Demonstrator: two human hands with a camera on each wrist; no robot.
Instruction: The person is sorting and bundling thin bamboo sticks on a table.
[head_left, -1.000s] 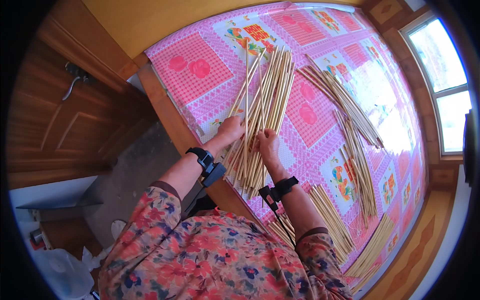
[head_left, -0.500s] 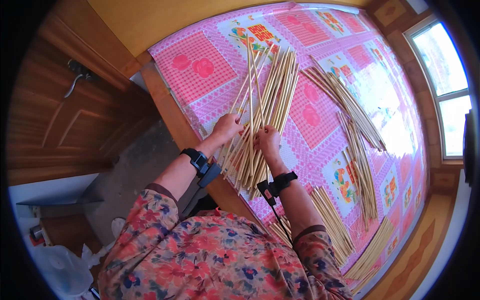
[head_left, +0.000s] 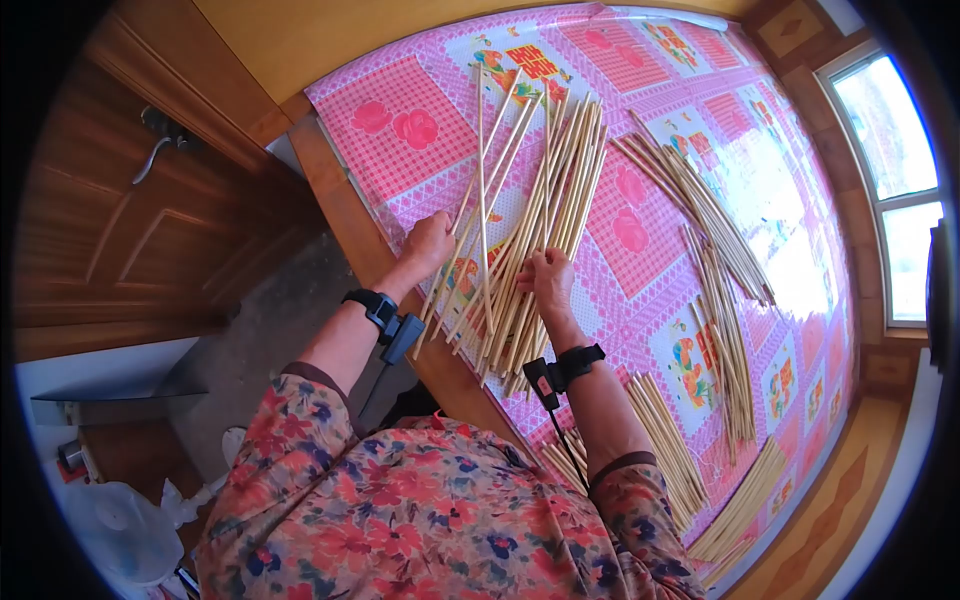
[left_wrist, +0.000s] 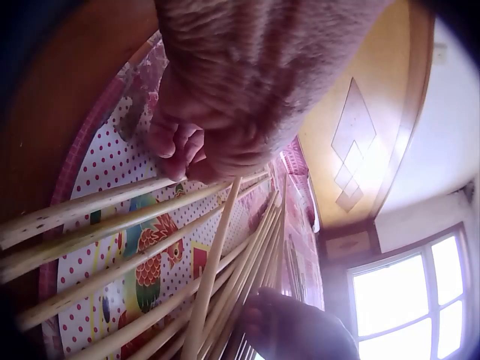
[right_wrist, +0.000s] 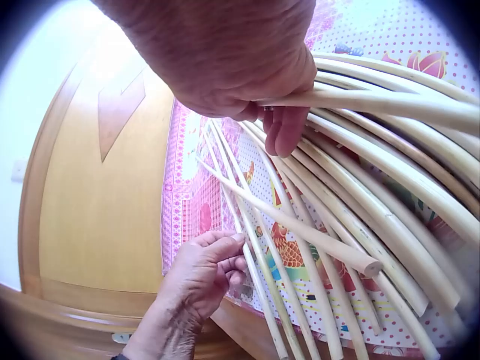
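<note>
A pile of thin pale wooden sticks (head_left: 578, 185) lies fanned on the patterned tablecloth (head_left: 630, 270). At its left side my left hand (head_left: 428, 245) pinches one stick between thumb and fingers; several sticks lie spread beside it. One loose stick (head_left: 482, 180) slants across these, and its cut end shows close up in the right wrist view. Over the middle of the pile, my right hand (head_left: 547, 280) pinches a single stick (right_wrist: 390, 105) with curled fingertips. More sticks of the pile (right_wrist: 360, 172) run beneath that hand.
Separate bundles of sticks lie to the right: one upper bundle (head_left: 705, 215), one middle bundle (head_left: 722, 350) and two lower bundles (head_left: 665, 450) (head_left: 745, 500). The wooden table edge (head_left: 345, 200) runs along the left, with a door (head_left: 150, 220) beyond. A window (head_left: 890, 180) is at right.
My left hand has moved left, away from the right hand, and the sticks there have spread apart from the pile. The slanting loose stick has shifted left. My right hand moved slightly right.
</note>
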